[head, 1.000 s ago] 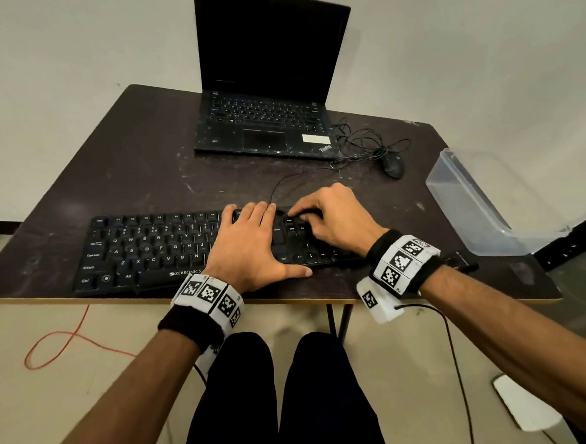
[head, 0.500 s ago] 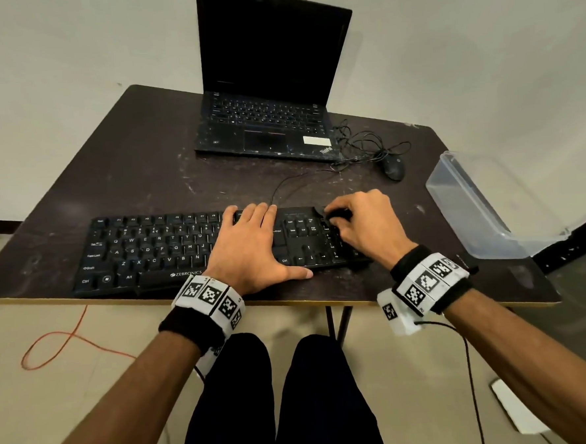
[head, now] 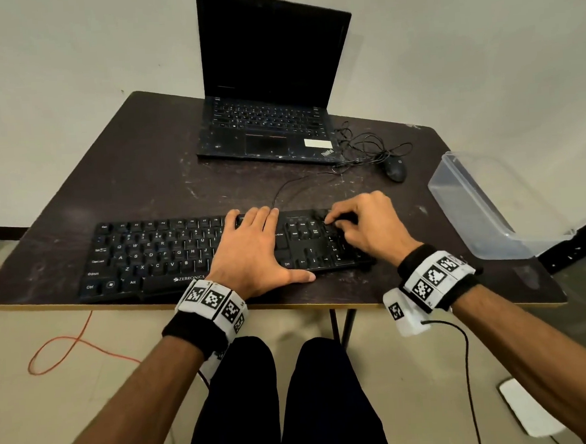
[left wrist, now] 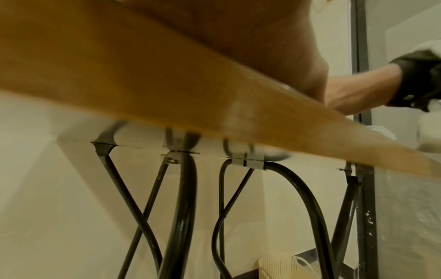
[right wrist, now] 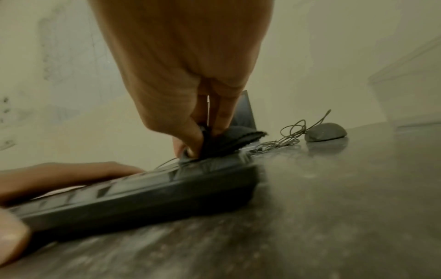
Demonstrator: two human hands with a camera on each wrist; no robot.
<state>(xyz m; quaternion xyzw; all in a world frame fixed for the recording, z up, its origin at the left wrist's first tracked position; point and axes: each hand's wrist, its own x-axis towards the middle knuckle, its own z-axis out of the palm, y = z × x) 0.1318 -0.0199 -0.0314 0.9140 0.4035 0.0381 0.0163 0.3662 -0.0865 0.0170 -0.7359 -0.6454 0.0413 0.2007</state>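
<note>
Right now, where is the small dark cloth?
Right wrist view: the small dark cloth is pinched in the right hand on the right end of the black keyboard, right of the left hand.

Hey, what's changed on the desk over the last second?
The right hand, pinching a dark cloth, slid rightward along the keyboard, from the navigation keys to the top of the number pad. It keeps its hold on the cloth. The left hand stays flat on the keyboard's middle; the laptop, mouse and clear container have not moved.
</note>
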